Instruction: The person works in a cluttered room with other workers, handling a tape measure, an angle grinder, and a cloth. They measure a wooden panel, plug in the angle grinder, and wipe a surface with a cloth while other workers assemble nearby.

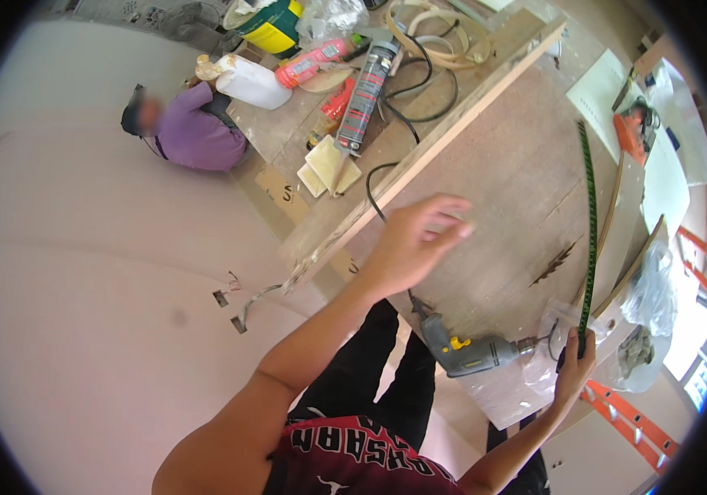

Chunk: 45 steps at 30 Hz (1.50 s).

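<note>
My right hand (573,370) is closed around a tape measure at the lower right of the worktable. Its long green blade (591,214) is drawn out over the board and reaches toward the far right. Held in the air above the table, my left hand (421,241) is empty, a little blurred, with its fingers half bent and apart from the thumb. A grey power drill (473,353) with a yellow trigger lies on the table's near edge, between my two hands. Right of the blade rest curved wooden strips (624,216).
A long wooden strip (444,153) crosses the table. Beyond it lie a sealant tube (367,97), a white bottle (253,81), black cable (444,111) and a green-yellow bucket (275,29). A person in purple (198,136) is low by the left wall. An orange ladder (629,425) stands right.
</note>
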Each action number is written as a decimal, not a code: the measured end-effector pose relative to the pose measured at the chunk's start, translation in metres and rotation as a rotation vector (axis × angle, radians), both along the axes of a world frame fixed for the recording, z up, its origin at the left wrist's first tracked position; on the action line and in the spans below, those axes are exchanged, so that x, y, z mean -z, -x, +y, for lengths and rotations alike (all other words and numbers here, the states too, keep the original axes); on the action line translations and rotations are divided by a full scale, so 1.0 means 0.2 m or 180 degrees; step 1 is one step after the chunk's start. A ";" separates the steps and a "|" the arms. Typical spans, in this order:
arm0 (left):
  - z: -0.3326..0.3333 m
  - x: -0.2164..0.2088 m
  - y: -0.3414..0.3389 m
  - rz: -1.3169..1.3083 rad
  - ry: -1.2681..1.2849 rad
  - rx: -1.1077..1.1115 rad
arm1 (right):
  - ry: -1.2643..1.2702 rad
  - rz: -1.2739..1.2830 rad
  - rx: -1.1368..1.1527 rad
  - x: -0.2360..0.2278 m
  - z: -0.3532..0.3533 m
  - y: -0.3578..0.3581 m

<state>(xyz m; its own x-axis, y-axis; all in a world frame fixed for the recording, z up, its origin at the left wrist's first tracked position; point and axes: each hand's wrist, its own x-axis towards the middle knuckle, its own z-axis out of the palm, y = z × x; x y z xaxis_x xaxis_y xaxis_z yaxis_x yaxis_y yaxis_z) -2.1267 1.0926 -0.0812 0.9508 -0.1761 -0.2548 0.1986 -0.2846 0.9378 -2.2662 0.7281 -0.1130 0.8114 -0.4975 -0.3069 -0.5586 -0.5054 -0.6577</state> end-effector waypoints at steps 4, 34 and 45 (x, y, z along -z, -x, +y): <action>0.43 -0.06 -0.07 -0.0505 -0.0448 -0.1118 | 0.0933 -0.0162 0.0032 0.20 0.02 -0.15; 2.22 0.52 -0.41 -0.0076 0.0159 -0.1184 | 0.1437 -0.1527 -0.1543 0.03 1.57 -0.86; 2.15 0.45 -0.34 0.0390 0.0941 -0.1473 | 0.1826 -0.1471 -0.2002 0.27 1.58 -0.72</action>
